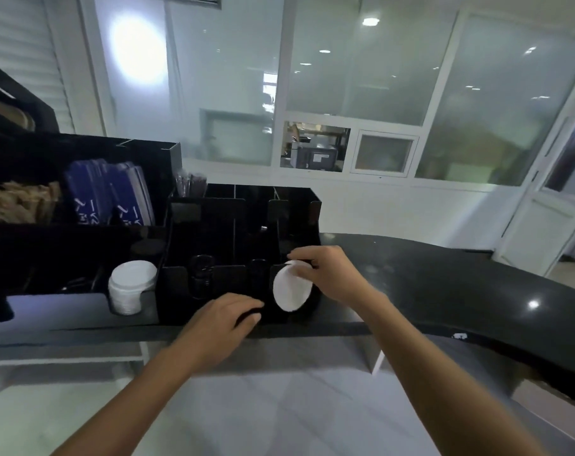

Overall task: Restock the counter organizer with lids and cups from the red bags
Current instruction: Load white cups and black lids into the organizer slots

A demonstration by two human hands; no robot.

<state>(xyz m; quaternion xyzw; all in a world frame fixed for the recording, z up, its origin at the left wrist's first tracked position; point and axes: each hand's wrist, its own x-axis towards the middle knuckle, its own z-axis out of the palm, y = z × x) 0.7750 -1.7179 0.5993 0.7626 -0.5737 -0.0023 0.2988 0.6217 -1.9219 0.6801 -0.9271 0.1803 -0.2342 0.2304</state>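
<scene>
My right hand (325, 274) has its fingers curled round the top edge of a white lid (291, 289), pinching it where it stands on edge in the rightmost front slot of the black organizer (243, 222); the lid's flat face is turned toward me and fills the rounded cutout of that slot. My left hand (223, 320) rests on the organizer's lower front wall just left of the lid, fingers bent over the edge, and I cannot tell whether it holds anything beyond the wall itself. The neighbouring slots to the left look dark, and their contents are too dim to make out. Further left, in a second, longer black organizer (65, 245), a stack of white lids (131, 286) sits in a front cutout, lying flat. Above and behind that stack I see blue packets (108, 195) standing upright in a compartment, brown paper napkins (19, 202) beside them on the left, and a cluster of dark stirrers or straws (190, 184) upright at the back. Both organizers stand on a glossy black bench (444, 284) that curves away to the right. Beyond it are frosted glass partitions (361, 77).
</scene>
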